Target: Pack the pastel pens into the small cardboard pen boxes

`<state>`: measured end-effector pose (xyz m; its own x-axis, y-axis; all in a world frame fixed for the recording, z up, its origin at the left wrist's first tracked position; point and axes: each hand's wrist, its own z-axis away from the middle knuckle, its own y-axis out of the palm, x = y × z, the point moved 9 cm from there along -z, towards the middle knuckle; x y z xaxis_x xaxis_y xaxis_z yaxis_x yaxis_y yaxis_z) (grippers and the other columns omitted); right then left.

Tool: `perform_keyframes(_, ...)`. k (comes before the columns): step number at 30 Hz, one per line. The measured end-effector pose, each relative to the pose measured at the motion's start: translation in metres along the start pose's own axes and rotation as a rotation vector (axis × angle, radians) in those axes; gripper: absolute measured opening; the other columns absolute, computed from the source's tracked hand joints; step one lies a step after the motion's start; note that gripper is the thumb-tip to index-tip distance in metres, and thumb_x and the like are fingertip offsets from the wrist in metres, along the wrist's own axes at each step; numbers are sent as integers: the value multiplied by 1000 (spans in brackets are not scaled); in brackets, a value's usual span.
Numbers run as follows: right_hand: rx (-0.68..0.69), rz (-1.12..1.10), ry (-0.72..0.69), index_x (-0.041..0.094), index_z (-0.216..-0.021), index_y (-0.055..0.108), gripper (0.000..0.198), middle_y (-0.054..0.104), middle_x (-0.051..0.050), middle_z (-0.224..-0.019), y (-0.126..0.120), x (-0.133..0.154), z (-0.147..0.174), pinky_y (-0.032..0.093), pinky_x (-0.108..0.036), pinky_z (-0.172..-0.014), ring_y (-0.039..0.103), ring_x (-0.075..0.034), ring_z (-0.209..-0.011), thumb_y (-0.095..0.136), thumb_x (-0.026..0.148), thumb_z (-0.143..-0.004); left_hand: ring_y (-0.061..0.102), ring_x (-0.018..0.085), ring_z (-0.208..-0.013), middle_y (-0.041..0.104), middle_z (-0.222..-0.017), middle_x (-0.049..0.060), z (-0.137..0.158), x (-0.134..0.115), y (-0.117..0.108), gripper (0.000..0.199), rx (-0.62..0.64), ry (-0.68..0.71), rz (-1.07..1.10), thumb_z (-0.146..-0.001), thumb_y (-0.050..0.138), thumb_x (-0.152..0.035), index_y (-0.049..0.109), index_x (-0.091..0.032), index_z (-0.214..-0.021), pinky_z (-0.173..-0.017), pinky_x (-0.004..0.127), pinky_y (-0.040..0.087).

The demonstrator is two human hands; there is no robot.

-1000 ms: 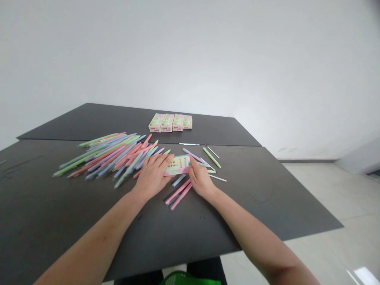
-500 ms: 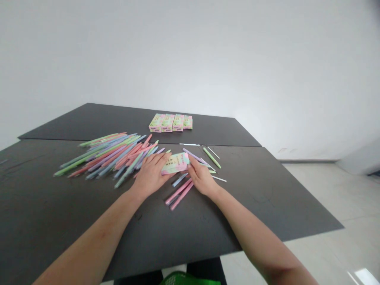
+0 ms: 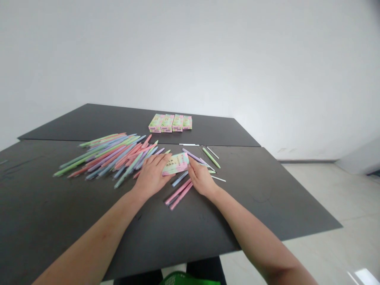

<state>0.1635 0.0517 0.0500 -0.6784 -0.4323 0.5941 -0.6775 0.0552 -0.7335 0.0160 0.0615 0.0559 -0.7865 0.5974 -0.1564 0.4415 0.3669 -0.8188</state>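
Between my two hands is a small pastel carton [image 3: 175, 164], pink, green and yellow with dark print on its top face. My left hand [image 3: 152, 172] is closed on its left end, fingers over the top. At the right end, my right hand [image 3: 200, 176] pinches the carton with thumb and fingertips. Pink pens [image 3: 181, 194] and a blue pen [image 3: 179, 179] lie on the table just below it, partly hidden by my right hand. Beyond that hand are a purple pen [image 3: 192, 155], a green pen [image 3: 211, 158] and thin white sticks [image 3: 219, 179].
A big heap of pastel pens [image 3: 109, 155] spreads over the dark table [image 3: 276, 198] to the left. Several matching cartons [image 3: 170, 123] stand in a row farther back. A thin white strip [image 3: 189, 145] lies near the seam in the tabletop. A wall rises behind the table.
The carton and both hands have hardly moved; my left hand has shifted very slightly. The pens and the row of cartons stay in place.
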Motion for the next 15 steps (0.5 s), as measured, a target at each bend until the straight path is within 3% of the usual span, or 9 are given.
perform_keyframes(7,63,148,34,12,-144,40,50,72,-12,-94,2,5,0,49,-34,-78,66,-23,-80,32,20,-95,51,33,-119,60,-130,14,1,0,3,60,11,10,-4,-82,67,-41,48,-18,-134,-98,49,41)
perform_keyframes(11,143,303,79,4,-149,27,59,72,-16,-90,10,4,2,49,-37,-74,66,-27,-75,32,24,-94,52,33,-119,60,-130,13,1,1,3,58,20,3,-22,-84,64,-41,48,-18,-134,-98,48,40)
perform_keyframes(15,153,316,80,0,-152,13,66,71,-18,-93,13,1,3,50,-39,-75,66,-28,-77,31,25,-94,53,33,-118,60,-130,14,0,2,1,57,17,-7,-20,-84,63,-43,50,-19,-134,-96,49,41)
